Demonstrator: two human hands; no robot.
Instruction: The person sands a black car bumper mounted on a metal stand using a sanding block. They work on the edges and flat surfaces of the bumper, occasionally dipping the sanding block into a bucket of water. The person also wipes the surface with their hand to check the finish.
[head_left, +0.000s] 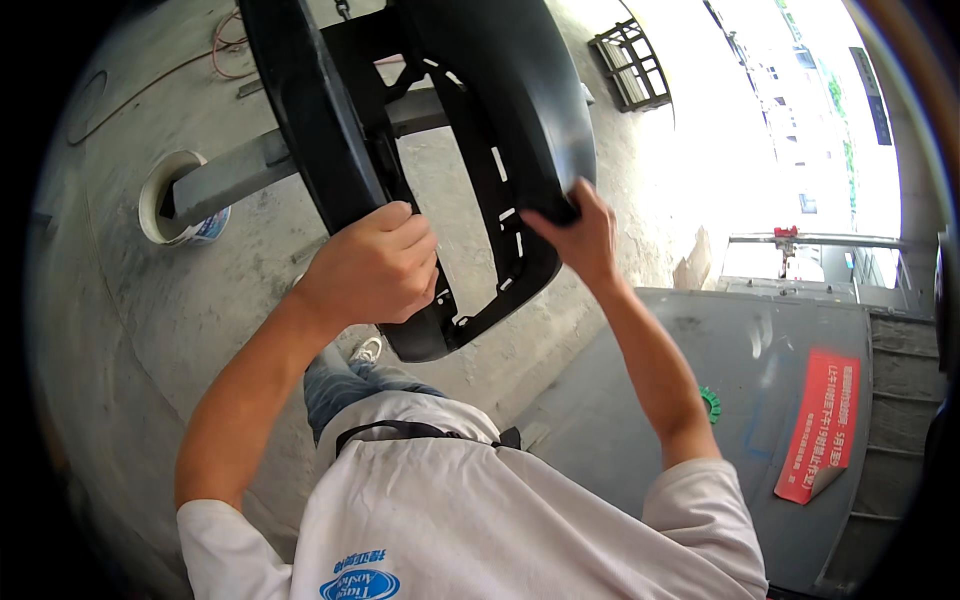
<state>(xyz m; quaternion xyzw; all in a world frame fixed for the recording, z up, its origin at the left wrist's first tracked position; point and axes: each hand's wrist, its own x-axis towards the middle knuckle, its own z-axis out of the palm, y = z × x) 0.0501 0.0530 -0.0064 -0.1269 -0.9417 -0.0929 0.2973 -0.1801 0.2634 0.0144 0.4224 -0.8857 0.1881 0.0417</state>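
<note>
A large black moulded plastic part with a big opening and several slots, like a car bumper (pixel 535 90), fills the upper middle of the head view. Its far end runs out of the top of the picture. My left hand (pixel 374 262) is closed on its left section near the lower end, with the knuckles up and the fingertips hidden. My right hand (pixel 577 232) grips the curved right edge a little higher, thumb toward the inner slots. Behind the part runs a grey beam (pixel 233 176), which reaches down to the left toward a white bucket.
A white bucket (pixel 154 208) stands at left near red hoses (pixel 150 90). A dark metal frame (pixel 630 65) lies at upper right. A grey panel (pixel 590 390) with a red sign (pixel 810 440) and a green ring (pixel 711 405) is at my right. My shoe (pixel 367 350) shows below.
</note>
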